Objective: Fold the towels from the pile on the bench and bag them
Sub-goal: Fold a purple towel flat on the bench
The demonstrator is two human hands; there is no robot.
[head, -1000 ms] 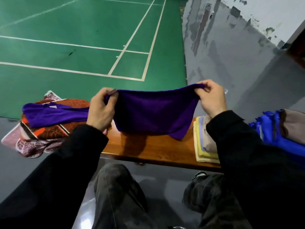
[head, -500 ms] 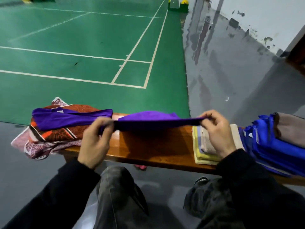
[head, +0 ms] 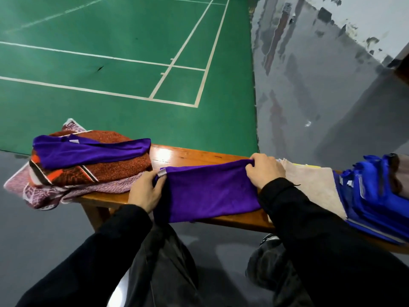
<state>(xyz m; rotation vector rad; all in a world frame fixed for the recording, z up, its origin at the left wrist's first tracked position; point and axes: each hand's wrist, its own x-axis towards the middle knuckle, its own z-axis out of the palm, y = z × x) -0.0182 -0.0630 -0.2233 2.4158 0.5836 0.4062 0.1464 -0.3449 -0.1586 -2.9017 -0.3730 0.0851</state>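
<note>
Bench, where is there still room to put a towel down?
Bare wood shows on the bench behind the purple towel, between the pile and the right hand. A thin strip runs along the near edge. Everywhere else is crowded: the pile on the left, folded towels and the blue bag on the right.

pile [head: 88, 165] left on bench [head: 190, 157], (stack [head: 309, 185] right)

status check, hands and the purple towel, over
Left hand and right hand each pinch an end of the purple towel. Towel spread flat on bench. Nothing in the way.
</note>
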